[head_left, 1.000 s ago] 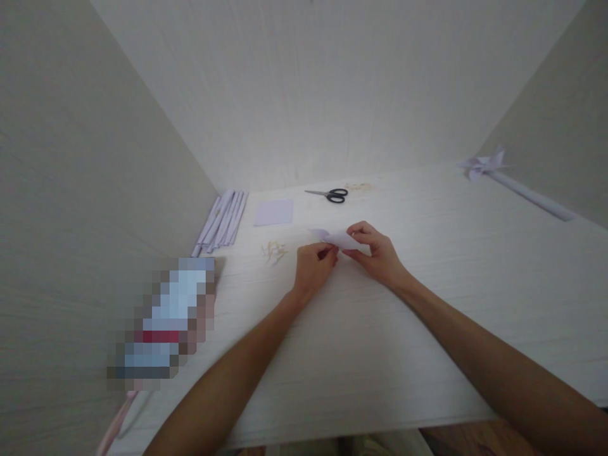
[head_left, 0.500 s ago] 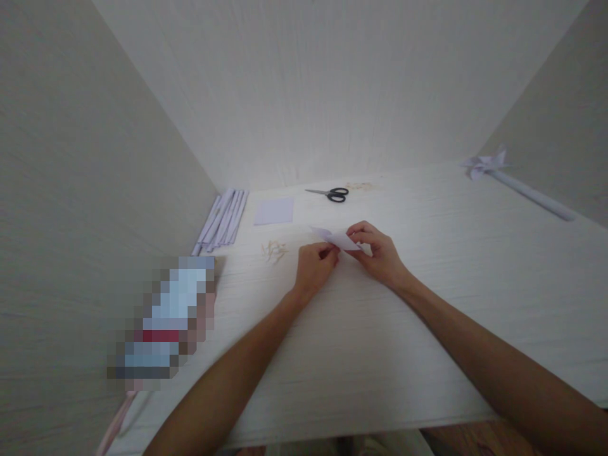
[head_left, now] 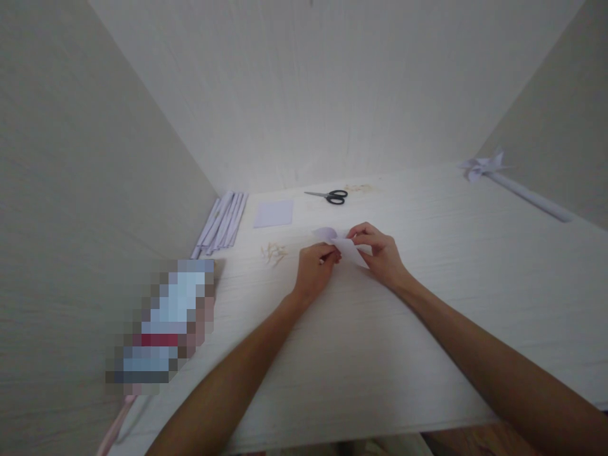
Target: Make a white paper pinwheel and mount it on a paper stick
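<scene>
Between my hands, at the middle of the white table (head_left: 332, 354), is a pale sheet of paper (head_left: 349, 250) with curled flaps. My left hand (head_left: 317, 266) is closed, its fingertips pinching the paper's left side. The fingers of my right hand (head_left: 377, 250) are bent around the paper's right edge. Just left of my left hand lies a small heap of thin wooden sticks (head_left: 274, 253). Beyond the hands rest scissors (head_left: 332, 197) with black handles, blades pointing left. A square of pale paper (head_left: 274, 213) lies flat to the left of them.
Several rolled paper tubes (head_left: 221, 221) are stacked against the left wall. A paper pinwheel (head_left: 484, 166) on a paper stick (head_left: 532, 197) lies at the right wall. A blurred-out object (head_left: 166, 316) sits at the left edge. Small bits (head_left: 361, 188) lie behind the scissors.
The paper between my hands has turned, and its front flap now hangs lower toward me with the rear curl showing more. Both hands stay in nearly the same place.
</scene>
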The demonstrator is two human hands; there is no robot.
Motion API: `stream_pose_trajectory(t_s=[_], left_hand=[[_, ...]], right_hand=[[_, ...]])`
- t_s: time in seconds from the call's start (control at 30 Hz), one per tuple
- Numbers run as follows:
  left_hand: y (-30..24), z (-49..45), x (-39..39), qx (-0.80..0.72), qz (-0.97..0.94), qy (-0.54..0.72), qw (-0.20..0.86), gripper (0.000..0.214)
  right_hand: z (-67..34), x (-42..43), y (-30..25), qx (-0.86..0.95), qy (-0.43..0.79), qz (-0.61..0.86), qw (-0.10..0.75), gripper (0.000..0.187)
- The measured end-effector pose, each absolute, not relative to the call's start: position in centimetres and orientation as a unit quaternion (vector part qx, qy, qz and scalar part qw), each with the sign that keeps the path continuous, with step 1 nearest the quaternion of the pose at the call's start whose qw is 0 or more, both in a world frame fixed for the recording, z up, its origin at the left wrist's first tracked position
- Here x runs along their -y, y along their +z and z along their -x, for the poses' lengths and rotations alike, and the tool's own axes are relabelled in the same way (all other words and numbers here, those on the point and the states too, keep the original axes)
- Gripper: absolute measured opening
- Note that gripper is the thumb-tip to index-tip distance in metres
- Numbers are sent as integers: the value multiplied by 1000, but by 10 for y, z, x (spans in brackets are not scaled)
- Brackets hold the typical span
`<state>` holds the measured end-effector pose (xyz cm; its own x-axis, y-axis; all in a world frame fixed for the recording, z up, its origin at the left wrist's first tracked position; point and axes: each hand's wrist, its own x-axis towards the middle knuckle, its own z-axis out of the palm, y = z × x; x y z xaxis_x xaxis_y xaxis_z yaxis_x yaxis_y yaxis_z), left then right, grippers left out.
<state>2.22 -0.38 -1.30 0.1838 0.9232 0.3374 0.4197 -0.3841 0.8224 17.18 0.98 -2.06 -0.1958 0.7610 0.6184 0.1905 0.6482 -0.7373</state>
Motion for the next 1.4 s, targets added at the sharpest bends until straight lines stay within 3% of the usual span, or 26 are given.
stream_pose_trajectory(t_s=[0.93,1.1,1.27,1.4], left_hand=[[-11,-22,5,-504,-686,456,261,18],[-13,-20,5,-523,-665,480,231,15],[-13,-19,5,-536,-674,474,185,15],[-13,-19,4,-525,-683,477,175,15]], right_hand=[[-170,-5,-15,710,257,358,550,13],[-174,-5,-15,704,271,361,548,5],[-177,-5,-15,657,274,418,565,14],[-173,-5,-14,668,273,426,545,36]])
